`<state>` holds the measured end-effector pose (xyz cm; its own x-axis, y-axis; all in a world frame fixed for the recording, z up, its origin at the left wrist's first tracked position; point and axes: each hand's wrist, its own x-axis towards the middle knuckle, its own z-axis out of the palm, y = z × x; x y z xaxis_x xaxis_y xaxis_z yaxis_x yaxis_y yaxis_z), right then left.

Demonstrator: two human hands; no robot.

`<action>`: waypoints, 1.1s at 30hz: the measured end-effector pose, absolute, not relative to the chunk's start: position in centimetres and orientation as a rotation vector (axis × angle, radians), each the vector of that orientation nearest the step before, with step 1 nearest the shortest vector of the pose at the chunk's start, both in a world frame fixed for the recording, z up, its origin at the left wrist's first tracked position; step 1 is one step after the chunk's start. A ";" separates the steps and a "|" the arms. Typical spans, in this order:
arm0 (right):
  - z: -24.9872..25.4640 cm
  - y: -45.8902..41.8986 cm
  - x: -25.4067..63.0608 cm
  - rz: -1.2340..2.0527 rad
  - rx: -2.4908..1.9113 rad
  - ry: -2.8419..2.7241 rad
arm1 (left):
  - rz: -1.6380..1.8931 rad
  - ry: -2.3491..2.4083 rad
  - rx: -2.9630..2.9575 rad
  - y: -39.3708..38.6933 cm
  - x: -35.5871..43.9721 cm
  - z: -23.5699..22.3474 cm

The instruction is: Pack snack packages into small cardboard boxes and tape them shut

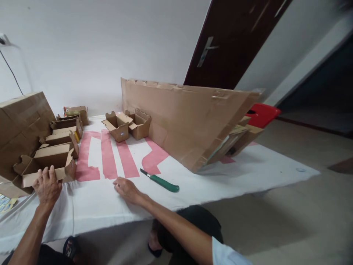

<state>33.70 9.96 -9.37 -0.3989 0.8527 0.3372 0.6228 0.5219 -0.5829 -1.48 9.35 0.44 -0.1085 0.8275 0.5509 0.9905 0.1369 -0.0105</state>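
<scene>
At the left, my left hand (48,186) grips the front flap of an open cardboard box (68,170), its fingers bent over the flap's upper edge. My right hand (127,189) rests on the white cloth in the middle, fingers curled together, with nothing visible in them. To the right of it lies a knife with a green handle (165,183) and a short dark blade pointing up and left; the hand does not touch it. Behind the held box stands a row of similar open boxes (62,138).
Two open cardboard boxes (118,132) stand at the back. A big cardboard sheet (179,117) rises at the right, with folded cardboard and a red plastic object (261,114) behind it. A large carton (24,121) borders the left. Pink strips (109,158) mark the white cloth.
</scene>
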 end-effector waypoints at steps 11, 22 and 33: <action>5.9 32.1 39.1 0.167 -1.525 -2.030 | -0.728 -1.849 -1.873 5.1 1.1 -2.5; 9.2 30.4 37.9 0.242 -1.546 -2.094 | -0.974 -1.494 -2.335 5.3 7.5 -1.0; 8.1 8.9 38.2 0.387 -0.836 -2.125 | -0.681 -1.403 -2.995 9.5 16.3 8.9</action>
<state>38.18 8.88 8.15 -0.4593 0.6786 0.5732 0.4329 0.7345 -0.5226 16.27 9.53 8.95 0.5791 0.7740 0.2560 0.6798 -0.6318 0.3724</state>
